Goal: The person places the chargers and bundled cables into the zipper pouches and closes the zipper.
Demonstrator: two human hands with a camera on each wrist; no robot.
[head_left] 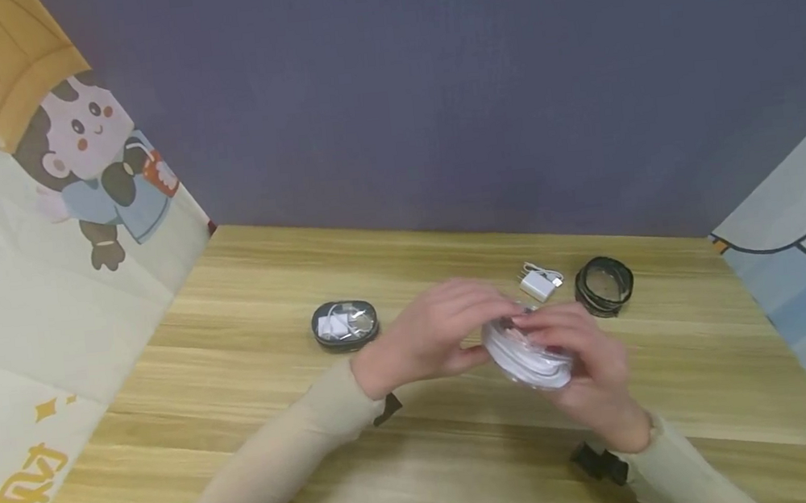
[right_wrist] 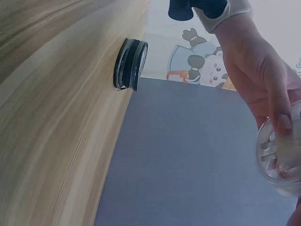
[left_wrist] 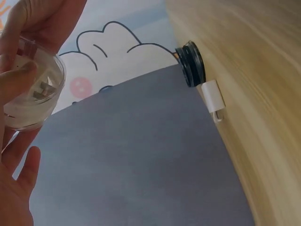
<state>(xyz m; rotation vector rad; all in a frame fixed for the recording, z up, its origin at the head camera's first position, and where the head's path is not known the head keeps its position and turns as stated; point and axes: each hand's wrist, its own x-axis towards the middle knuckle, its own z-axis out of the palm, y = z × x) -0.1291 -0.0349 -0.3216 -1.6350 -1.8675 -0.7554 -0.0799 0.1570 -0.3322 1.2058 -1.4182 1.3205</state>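
Above the table, both hands hold a round clear case with a coiled white cable (head_left: 530, 362) in it. My left hand (head_left: 440, 330) grips its left rim, fingers over the top. My right hand (head_left: 592, 367) grips it from the right, with fingers bent over its upper face. In the left wrist view the clear case (left_wrist: 40, 101) is tilted, and fingers reach into or over its opening; which, I cannot tell. The right wrist view catches the case (right_wrist: 282, 155) at its right edge, with the left hand (right_wrist: 256, 70) on it.
On the wooden table (head_left: 233, 300) lies a black-rimmed oval case (head_left: 346, 326) with a white charger inside, left of the hands. Behind the hands are a white charger with cable (head_left: 540, 282) and a black round coil or case (head_left: 604, 286). A grey panel (head_left: 432, 103) stands at the back.
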